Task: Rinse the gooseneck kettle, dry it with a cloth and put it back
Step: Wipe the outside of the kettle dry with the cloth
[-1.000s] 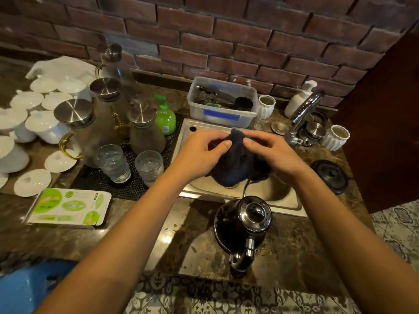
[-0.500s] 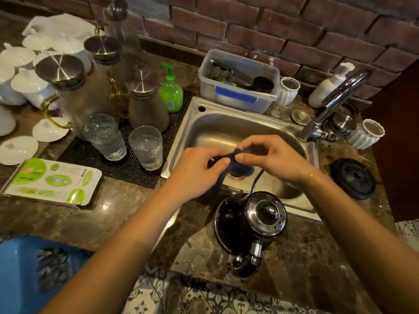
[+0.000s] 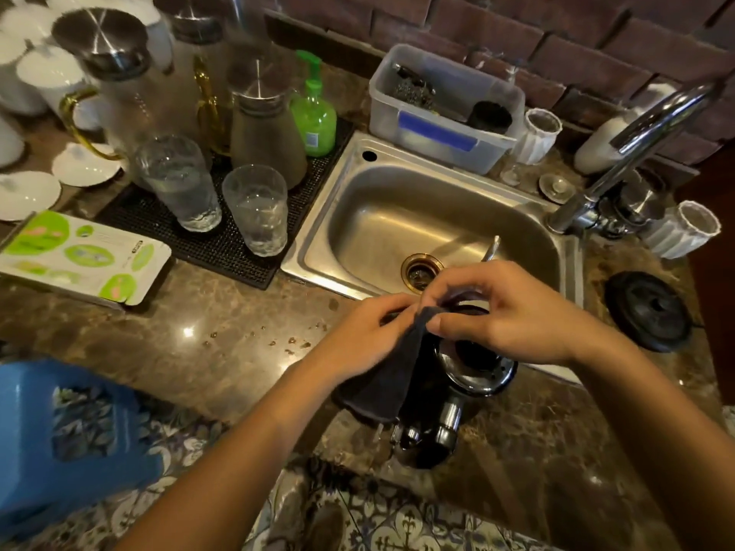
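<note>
The black gooseneck kettle stands on the brown stone counter in front of the sink, its handle toward me and its thin spout reaching over the basin. A dark cloth hangs down over the kettle's left side. My left hand grips the cloth's upper edge. My right hand pinches the same edge just above the kettle's lid, hiding most of the lid.
The steel sink lies behind the kettle with the tap at right. The kettle's round black base sits at the far right. Glasses, carafes and a green soap bottle stand on a black mat at left. A blue stool is at lower left.
Both hands have come down from over the sink toward me, bringing the cloth onto the kettle. The cloth, bunched before, now hangs down its left side.
</note>
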`<state>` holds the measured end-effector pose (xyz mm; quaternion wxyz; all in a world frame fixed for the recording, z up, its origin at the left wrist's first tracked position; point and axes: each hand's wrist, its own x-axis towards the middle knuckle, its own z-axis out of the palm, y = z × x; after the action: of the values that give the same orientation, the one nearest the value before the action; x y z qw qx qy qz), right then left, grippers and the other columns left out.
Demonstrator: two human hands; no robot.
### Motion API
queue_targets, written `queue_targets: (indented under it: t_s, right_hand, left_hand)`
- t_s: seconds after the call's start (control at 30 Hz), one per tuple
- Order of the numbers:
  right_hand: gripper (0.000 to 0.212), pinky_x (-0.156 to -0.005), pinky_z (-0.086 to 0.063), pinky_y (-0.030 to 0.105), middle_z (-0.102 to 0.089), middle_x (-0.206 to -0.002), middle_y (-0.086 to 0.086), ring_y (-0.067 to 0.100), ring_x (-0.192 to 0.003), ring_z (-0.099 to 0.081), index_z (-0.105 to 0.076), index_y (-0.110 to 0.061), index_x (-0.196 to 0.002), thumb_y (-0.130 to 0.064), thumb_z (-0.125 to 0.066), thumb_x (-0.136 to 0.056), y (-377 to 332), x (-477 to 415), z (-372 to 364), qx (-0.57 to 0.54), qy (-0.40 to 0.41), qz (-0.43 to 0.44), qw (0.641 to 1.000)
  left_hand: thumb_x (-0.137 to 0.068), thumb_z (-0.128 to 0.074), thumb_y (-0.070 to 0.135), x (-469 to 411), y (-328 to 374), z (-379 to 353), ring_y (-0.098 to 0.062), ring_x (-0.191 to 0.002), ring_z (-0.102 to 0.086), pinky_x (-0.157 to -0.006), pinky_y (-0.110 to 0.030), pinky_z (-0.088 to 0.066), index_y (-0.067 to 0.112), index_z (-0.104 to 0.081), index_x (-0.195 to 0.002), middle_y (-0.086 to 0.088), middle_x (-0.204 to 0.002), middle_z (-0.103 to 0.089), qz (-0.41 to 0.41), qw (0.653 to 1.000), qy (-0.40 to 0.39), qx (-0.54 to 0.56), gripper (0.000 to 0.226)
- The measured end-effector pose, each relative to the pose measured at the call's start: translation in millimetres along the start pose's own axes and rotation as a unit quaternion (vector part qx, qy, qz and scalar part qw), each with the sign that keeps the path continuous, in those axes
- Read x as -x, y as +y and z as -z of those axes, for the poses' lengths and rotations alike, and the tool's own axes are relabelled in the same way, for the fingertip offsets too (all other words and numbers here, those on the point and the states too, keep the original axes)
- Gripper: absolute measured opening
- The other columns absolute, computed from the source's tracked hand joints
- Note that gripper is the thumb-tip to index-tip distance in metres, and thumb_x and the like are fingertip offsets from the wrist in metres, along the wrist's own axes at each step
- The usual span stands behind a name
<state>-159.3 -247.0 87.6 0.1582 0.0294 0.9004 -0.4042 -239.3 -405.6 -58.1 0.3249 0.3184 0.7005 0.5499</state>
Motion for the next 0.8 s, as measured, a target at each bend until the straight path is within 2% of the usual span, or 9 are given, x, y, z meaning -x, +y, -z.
queue_targets:
  t_s: [0.1,0.2,0.27,0.33,0.43,0.53,0.6,0.7,0.8]
  right_hand:
    - [0.009,-0.090,-0.052,0.040,-0.073,-0.094,-0.010,0.009,-0.097,-0.067,-0.073,-0.029,-0.092,-0.021,-0.072,-0.088,6.0,7.0,-7.9,-0.004,0.032,0.013,0.999]
    - [0.010,-0.083,-0.055,0.045,-0.072,-0.095,-0.012,0.010,-0.094,-0.067,-0.072,-0.033,-0.096,-0.031,-0.067,-0.087,15.1,14.8,-19.3,-0.016,0.081,0.023,0.996]
    - [0.016,-0.083,-0.055,0.044,-0.071,-0.099,-0.013,0.010,-0.097,-0.066,-0.072,-0.034,-0.103,-0.031,-0.064,-0.089,21.3,20.4,-29.8,-0.024,0.125,0.029,0.991]
    - [0.024,-0.088,-0.054,0.041,-0.069,-0.107,-0.017,0.006,-0.104,-0.064,-0.069,-0.033,-0.115,-0.029,-0.060,-0.094,25.5,24.1,-42.6,0.013,0.176,0.038,0.984]
    - [0.038,-0.094,-0.051,0.039,-0.065,-0.122,-0.018,0.002,-0.114,-0.059,-0.054,-0.032,-0.137,-0.035,-0.049,-0.100,29.3,23.6,-58.0,0.067,0.228,0.034,0.971]
    - [0.044,-0.096,-0.050,0.039,-0.063,-0.128,-0.015,0.002,-0.117,-0.058,-0.044,-0.035,-0.144,-0.048,-0.036,-0.102,28.1,19.4,-62.9,0.030,0.277,0.004,0.960]
    - [0.046,-0.097,-0.050,0.036,-0.065,-0.124,-0.016,0.000,-0.115,-0.058,-0.043,-0.038,-0.143,-0.053,-0.031,-0.102,27.8,17.8,-63.5,-0.007,0.313,-0.020,0.950]
    - [0.047,-0.088,-0.051,0.031,-0.067,-0.107,-0.018,-0.003,-0.102,-0.060,-0.040,-0.035,-0.146,-0.053,-0.028,-0.104,26.5,18.2,-66.6,0.011,0.345,-0.031,0.938]
    - [0.048,-0.081,-0.052,0.033,-0.069,-0.102,-0.012,0.001,-0.092,-0.062,-0.035,-0.030,-0.149,-0.050,-0.027,-0.105,24.4,17.2,-69.2,0.045,0.357,-0.031,0.933]
  left_hand:
    - [-0.101,-0.052,0.054,-0.7,-10.8,-14.4,-0.015,-0.121,-0.066,-0.106,-0.054,-0.048,0.039,-0.070,-0.125,0.007,-0.122,-0.075,0.004,0.995,-0.011,0.099,0.034]
    - [-0.105,-0.052,0.043,0.6,-16.9,-17.6,-0.024,-0.131,-0.060,-0.112,-0.056,-0.042,0.029,-0.062,-0.140,-0.004,-0.135,-0.069,-0.010,0.986,-0.036,0.160,0.039]
    - [-0.105,-0.050,0.043,-1.5,-18.3,-15.5,-0.024,-0.131,-0.060,-0.111,-0.057,-0.043,0.028,-0.060,-0.141,-0.004,-0.136,-0.068,-0.034,0.991,-0.038,0.121,0.040]
    - [-0.106,-0.046,0.036,-4.2,-19.6,-16.8,-0.020,-0.124,-0.064,-0.105,-0.051,-0.048,0.027,-0.062,-0.136,-0.001,-0.129,-0.071,-0.057,0.996,-0.024,0.063,0.035]
    - [-0.108,-0.038,0.027,-2.2,-19.6,-29.3,-0.017,-0.117,-0.065,-0.099,-0.041,-0.050,0.021,-0.063,-0.128,0.001,-0.121,-0.070,-0.092,0.995,0.021,0.039,0.032]
    - [-0.108,-0.031,0.020,7.5,-19.0,-44.7,-0.029,-0.133,-0.056,-0.110,-0.055,-0.042,0.007,-0.054,-0.142,-0.012,-0.140,-0.062,-0.116,0.990,0.044,0.065,0.043]
    - [-0.107,-0.029,0.022,16.2,-19.8,-52.5,-0.031,-0.142,-0.048,-0.114,-0.061,-0.036,0.004,-0.045,-0.150,-0.013,-0.151,-0.053,-0.131,0.988,0.061,0.054,0.050]
    - [-0.108,-0.028,0.038,28.3,-19.3,-58.2,-0.033,-0.148,-0.040,-0.117,-0.062,-0.031,0.011,-0.036,-0.157,-0.008,-0.158,-0.046,-0.153,0.984,0.052,0.069,0.056]
    - [-0.107,-0.035,0.050,28.7,-15.1,-56.9,-0.030,-0.145,-0.043,-0.117,-0.063,-0.031,0.023,-0.042,-0.153,-0.005,-0.153,-0.052,-0.112,0.981,0.039,0.154,0.053]
